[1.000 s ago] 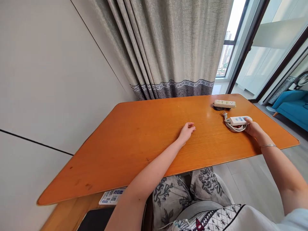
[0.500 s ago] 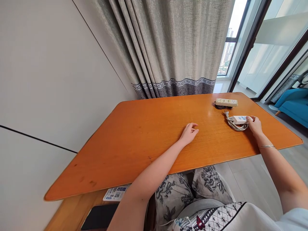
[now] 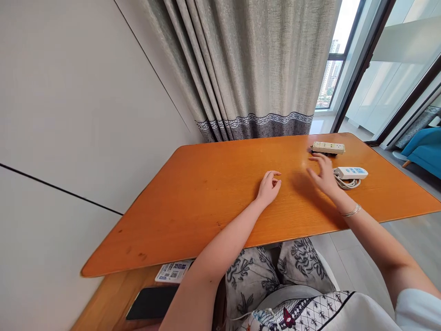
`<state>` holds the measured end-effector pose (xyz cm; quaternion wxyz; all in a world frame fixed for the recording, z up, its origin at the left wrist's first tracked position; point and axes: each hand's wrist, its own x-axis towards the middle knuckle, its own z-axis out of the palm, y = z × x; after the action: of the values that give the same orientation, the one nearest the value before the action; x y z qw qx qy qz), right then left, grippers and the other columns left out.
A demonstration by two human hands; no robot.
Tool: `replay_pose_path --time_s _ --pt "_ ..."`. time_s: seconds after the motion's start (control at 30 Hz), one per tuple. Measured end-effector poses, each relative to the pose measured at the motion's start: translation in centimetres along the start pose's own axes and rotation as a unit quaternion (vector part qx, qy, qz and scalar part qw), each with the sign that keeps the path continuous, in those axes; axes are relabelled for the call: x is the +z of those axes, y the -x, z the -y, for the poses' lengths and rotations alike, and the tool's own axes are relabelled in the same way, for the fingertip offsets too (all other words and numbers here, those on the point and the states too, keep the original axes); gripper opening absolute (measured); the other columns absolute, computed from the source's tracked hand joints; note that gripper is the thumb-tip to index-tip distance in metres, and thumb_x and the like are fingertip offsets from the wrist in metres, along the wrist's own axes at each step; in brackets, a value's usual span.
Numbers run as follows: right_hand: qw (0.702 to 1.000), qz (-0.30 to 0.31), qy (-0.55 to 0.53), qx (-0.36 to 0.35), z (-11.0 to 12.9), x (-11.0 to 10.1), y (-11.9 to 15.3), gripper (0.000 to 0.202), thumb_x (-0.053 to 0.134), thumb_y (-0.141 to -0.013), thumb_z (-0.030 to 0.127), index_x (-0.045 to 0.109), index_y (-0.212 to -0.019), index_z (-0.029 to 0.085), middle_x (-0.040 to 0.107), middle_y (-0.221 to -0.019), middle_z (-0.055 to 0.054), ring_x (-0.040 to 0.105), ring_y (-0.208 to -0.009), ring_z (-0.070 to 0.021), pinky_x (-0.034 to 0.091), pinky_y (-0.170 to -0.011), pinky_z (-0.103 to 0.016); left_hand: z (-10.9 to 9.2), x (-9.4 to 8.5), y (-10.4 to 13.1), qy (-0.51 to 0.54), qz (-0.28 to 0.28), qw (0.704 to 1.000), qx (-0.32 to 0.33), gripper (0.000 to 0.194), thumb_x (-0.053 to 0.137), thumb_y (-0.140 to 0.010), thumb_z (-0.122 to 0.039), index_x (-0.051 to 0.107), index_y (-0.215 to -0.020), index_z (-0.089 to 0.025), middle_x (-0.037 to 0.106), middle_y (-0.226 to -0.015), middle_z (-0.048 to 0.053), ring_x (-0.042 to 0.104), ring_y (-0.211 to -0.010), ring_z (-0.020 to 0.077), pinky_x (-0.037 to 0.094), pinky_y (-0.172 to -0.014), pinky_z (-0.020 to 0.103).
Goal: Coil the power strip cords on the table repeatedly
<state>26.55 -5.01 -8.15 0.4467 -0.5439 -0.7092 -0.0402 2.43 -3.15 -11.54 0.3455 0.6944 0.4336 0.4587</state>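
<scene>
Right grip (image 3: 323,175): empty; fingers spread and slightly bent, thumb well apart from them; over the worktop (image 3: 220,184), shadow to its left; contact with the surface, cannot tell.
Left grip (image 3: 269,187): loosely curled, half open, nothing visible in it; at the middle of the worktop.
White strip (image 3: 354,173): sockets up, right part of the worktop, just beside the right grip.
White cord (image 3: 349,185): loose loops in front of the white strip; left portion hidden behind the right grip.
Cream strip (image 3: 329,147): behind the white strip, apart from it, near the far edge.
Dark cord (image 3: 325,154): along the front of the cream strip; partly hidden by fingertips.
Bracelet (image 3: 352,211): on the right wrist, near the white cord.
Snag risk: a finger or the bracelet could catch a loop and drag the white strip; cause, loose coils close by.
Uncoiling risk: white cord could spill open if lifted; cause, no tie visible.
Tangle risk: the two cords could cross; cause, strips lying near each other.
Edge risk: cream strip could slide off if pushed backward; cause, little margin behind it.
</scene>
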Motion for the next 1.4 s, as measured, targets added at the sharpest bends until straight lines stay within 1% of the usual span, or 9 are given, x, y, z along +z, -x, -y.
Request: replay_pose_path --time_s 0.1,0.17,0.27,0.33,0.5,0.67,0.93,1.17,1.4 --pt "0.991 0.117 -0.018 -0.06 3.2 4.2 -0.8 0.038 0.058 -0.091 0.039 0.062 -0.124 0.019 0.057 -0.139 -0.018 0.048 -0.135 -0.033 0.037 -0.114 -0.053 0.9 -0.9 -0.9 -0.061 -0.035 0.998 -0.002 0.019 0.055 -0.088 -0.01 0.062 -0.104 -0.018 0.059 -0.121 0.011 0.066 -0.083 0.0133 0.054 -0.082 0.03" --pt "0.976 0.202 0.005 -0.082 4.2 6.5 -1.0 0.043 0.059 -0.092 0.039 0.061 -0.129 0.018 0.055 -0.143 -0.02 0.046 -0.139 -0.0343 0.037 -0.115 -0.055 1.6 -1.5 -1.5 -0.107 -0.046 0.993 -0.015 0.021 0.055 -0.088 -0.009 0.062 -0.105 -0.017 0.06 -0.12 0.011 0.067 -0.09 0.0161 0.054 -0.089 0.033" --pt "0.946 0.308 0.032 -0.1 4.4 8.6 -0.6 0.049 0.059 -0.094 0.042 0.06 -0.135 0.014 0.054 -0.146 -0.021 0.047 -0.14 -0.0353 0.038 -0.115 -0.054 2.5 -2.1 -2.0 -0.155 -0.036 0.987 -0.028 0.019 0.058 -0.086 -0.008 0.065 -0.1 -0.017 0.063 -0.115 0.012 0.065 -0.107 0.0229 0.05 -0.102 0.04" --pt "0.931 0.346 0.032 -0.111 4.0 9.1 -0.2 0.053 0.058 -0.095 0.043 0.061 -0.136 0.01 0.054 -0.147 -0.023 0.048 -0.14 -0.0358 0.037 -0.117 -0.052 2.7 -2.2 -2.0 -0.184 -0.013 0.982 -0.032 0.016 0.06 -0.086 -0.01 0.067 -0.098 -0.017 0.065 -0.113 0.013 0.063 -0.113 0.0262 0.046 -0.107 0.043" --pt "0.925 0.359 0.02 -0.121 3.1 8.7 0.4 0.059 0.055 -0.097 0.044 0.055 -0.145 0.01 0.051 -0.151 -0.022 0.045 -0.143 -0.0354 0.034 -0.12 -0.051 2.3 -1.8 -1.4 -0.24 0.053 0.969 -0.022 0.02 0.068 -0.083 -0.017 0.07 -0.103 -0.019 0.067 -0.123 0.013 0.059 -0.123 0.0325 0.041 -0.111 0.05" --pt "0.919 0.374 0.042 -0.116 3.2 8.6 0.6 0.065 0.056 -0.096 0.048 0.049 -0.15 0.012 0.047 -0.154 -0.022 0.041 -0.146 -0.038 0.033 -0.12 -0.055 1.9 -2.0 -1.1 -0.278 0.081 0.957 -0.018 0.024 0.064 -0.087 -0.02 0.069 -0.111 -0.02 0.065 -0.129 0.011 0.056 -0.128 0.0298 0.04 -0.114 0.047" --pt "0.917 0.381 0.042 -0.107 3.4 8.5 0.7 0.066 0.058 -0.096 0.047 0.048 -0.151 0.012 0.045 -0.155 -0.021 0.039 -0.148 -0.0369 0.031 -0.122 -0.053 2.0 -2.2 -1.0 -0.302 0.096 0.949 -0.007 0.027 0.062 -0.088 -0.024 0.068 -0.115 -0.021 0.065 -0.129 0.01 0.057 -0.128 0.0288 0.042 -0.112 0.046" --pt "0.92 0.376 0.029 -0.104 3.3 8.5 0.7 0.064 0.059 -0.095 0.046 0.051 -0.149 0.013 0.046 -0.154 -0.022 0.039 -0.147 -0.0372 0.032 -0.12 -0.056 2.6 -2.3 -1.2 -0.296 0.099 0.95 0.006 0.028 0.062 -0.088 -0.024 0.068 -0.115 -0.021 0.065 -0.131 0.011 0.057 -0.128 0.0287 0.042 -0.113 0.046" --pt "0.92 0.37 0.012 -0.125 2.9 7.8 0.5 0.054 0.061 -0.094 0.042 0.06 -0.141 0.015 0.052 -0.15 -0.022 0.048 -0.141 -0.0351 0.037 -0.118 -0.054 3.0 -2.4 -1.2 -0.285 0.102 0.953 0.015 0.025 0.062 -0.088 -0.024 0.07 -0.112 -0.02 0.065 -0.13 0.011 0.057 -0.128 0.0282 0.041 -0.114 0.046"
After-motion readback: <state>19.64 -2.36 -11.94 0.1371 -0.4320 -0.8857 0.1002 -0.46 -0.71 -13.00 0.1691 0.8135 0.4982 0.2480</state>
